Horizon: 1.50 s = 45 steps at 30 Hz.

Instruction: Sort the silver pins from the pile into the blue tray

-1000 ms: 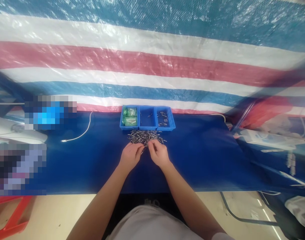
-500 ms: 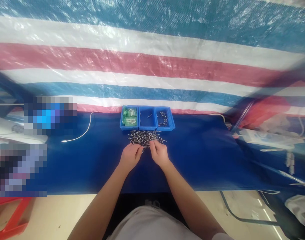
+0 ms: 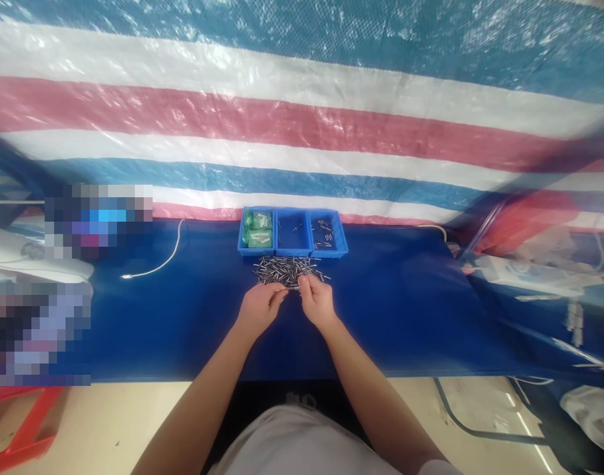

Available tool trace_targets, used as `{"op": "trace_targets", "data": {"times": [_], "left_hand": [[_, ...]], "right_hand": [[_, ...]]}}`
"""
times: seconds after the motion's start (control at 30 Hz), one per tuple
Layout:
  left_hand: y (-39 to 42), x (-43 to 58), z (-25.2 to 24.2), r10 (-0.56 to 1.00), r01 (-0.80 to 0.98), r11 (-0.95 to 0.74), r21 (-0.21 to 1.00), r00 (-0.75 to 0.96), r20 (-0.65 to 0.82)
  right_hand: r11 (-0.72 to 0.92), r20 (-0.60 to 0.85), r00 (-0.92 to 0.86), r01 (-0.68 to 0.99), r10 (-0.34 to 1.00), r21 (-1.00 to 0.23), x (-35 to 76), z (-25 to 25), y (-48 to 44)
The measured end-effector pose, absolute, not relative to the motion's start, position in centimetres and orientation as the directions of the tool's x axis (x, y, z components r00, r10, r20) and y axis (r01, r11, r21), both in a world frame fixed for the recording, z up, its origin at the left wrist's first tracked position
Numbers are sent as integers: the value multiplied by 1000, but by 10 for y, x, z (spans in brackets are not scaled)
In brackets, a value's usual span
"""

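A heap of small, thin metal rods (image 3: 282, 269), dark and silvery, lies on the blue table just beyond my hands. My left hand (image 3: 261, 305) is closed in a pinch at the heap's near edge, and a small rod shows at its fingertips. To its right, my right hand (image 3: 317, 302) is also pinched, thumb and forefinger over the near right part of the heap. What sits between those right fingers is too small to make out. The fingertips of the two hands are close together but apart.
Behind the heap stand three joined blue bins: the left bin (image 3: 241, 244) with green bags of pale pieces, the middle bin (image 3: 292, 241) with a few rods, the right bin (image 3: 338, 241) with several. A white cable (image 3: 170, 256) lies left on the blue table (image 3: 401, 316).
My right hand has shifted slightly to the right, widening the space between the fingertips. A rod now shows more plainly at my left fingertips. The view has tipped a little.
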<state>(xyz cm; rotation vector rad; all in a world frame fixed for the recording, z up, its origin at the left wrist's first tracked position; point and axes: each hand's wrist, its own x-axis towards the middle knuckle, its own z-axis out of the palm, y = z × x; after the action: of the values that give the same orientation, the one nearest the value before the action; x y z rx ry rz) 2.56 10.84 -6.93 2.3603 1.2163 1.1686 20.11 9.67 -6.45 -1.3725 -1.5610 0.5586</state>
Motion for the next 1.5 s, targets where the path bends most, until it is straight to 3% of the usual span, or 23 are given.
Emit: {"op": "trace_targets", "data": {"times": [0.3, 0.7, 1.0, 1.2, 1.5], "left_hand": [[109, 25, -70, 783, 603, -604, 521, 327, 529], [113, 27, -66, 760, 621, -628, 469, 358, 543], [113, 26, -66, 766, 624, -620, 475, 349, 541], [112, 23, -66, 823, 637, -548, 543, 292, 488], [112, 26, -63, 838, 601, -543, 587, 337, 429]], "right_hand": [[299, 389, 86, 498, 917, -814, 198, -63, 99], [362, 487, 35, 622, 873, -694, 201, -66, 101], [362, 463, 5, 616, 886, -700, 202, -63, 98], [354, 433, -7, 590, 901, -726, 198, -62, 96], [283, 378, 69, 543, 923, -791, 199, -62, 98]]}}
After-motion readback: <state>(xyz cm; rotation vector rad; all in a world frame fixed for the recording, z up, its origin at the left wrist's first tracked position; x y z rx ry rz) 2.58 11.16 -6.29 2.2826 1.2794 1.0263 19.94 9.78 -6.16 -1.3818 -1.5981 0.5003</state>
